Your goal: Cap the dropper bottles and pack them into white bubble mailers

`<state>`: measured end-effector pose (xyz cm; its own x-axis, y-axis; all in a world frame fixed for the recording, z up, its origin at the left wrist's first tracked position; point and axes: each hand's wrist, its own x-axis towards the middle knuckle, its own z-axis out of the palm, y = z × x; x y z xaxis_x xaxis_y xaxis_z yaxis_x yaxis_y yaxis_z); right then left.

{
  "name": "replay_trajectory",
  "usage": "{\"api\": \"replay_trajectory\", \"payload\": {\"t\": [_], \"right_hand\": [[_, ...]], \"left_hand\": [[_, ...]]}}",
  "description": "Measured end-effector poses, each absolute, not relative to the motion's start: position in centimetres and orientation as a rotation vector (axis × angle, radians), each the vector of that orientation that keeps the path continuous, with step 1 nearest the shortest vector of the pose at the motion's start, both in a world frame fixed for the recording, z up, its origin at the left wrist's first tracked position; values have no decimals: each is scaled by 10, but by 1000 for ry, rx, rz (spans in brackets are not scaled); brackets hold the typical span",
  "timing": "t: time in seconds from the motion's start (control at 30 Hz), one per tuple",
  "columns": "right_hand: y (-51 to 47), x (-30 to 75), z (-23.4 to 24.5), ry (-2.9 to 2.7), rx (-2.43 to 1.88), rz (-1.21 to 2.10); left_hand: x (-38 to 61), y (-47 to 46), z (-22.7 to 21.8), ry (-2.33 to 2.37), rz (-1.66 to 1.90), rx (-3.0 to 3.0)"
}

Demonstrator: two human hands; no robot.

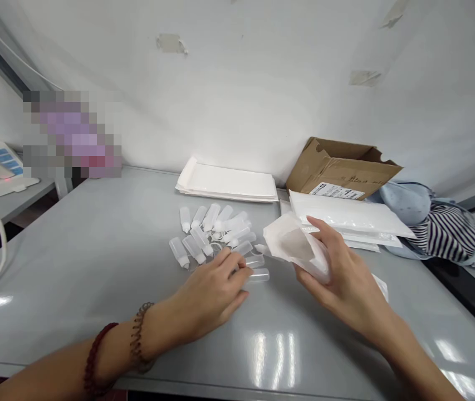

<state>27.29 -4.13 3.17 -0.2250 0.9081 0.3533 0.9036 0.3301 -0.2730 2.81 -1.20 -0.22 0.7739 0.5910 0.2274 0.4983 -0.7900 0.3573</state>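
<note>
Several small translucent plastic dropper bottles (196,249) lie in a loose cluster on the grey table. My left hand (216,289) is at the near right side of the cluster. Its fingers are curled round the hidden end of one bottle (261,275), whose other end sticks out past the fingertips. My right hand (337,273) grips a white padded envelope (289,236) between thumb and fingers. The envelope's mouth gapes toward the bottles. One bottle (261,248) lies next to its edge. What is inside the envelope cannot be made out.
A stack of flat white envelopes (233,182) lies against the wall. More white padded envelopes (349,214) are piled before an open cardboard box (337,167). A striped cloth item (454,234) is at the right edge. A white cable (1,245) hangs at left.
</note>
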Motion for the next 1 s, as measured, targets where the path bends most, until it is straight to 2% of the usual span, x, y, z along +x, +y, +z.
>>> {"api": "replay_trajectory", "payload": {"t": [0.17,0.33,0.5,0.6,0.73,0.87,1.0], "right_hand": [[-43,267,27,-2262,-1501,41],[-43,264,24,-2301,-1492,71],[-41,267,24,-2260,-1522,51],[-41,268,24,-2268,-1509,14],[-42,264,24,-2324,-1482,-8],[-44,259,21,-2404,-1441,16],[-45,254,19,-2453,-1389,50]], "left_hand": [[33,-18,-4,895,339,2807],[29,-14,-2,886,411,2682],[23,-4,10,1076,689,2110],[19,5,21,1244,710,1627],[12,14,31,1166,790,1290],[11,10,35,1102,795,1427],[14,2,30,1003,745,1873]]}}
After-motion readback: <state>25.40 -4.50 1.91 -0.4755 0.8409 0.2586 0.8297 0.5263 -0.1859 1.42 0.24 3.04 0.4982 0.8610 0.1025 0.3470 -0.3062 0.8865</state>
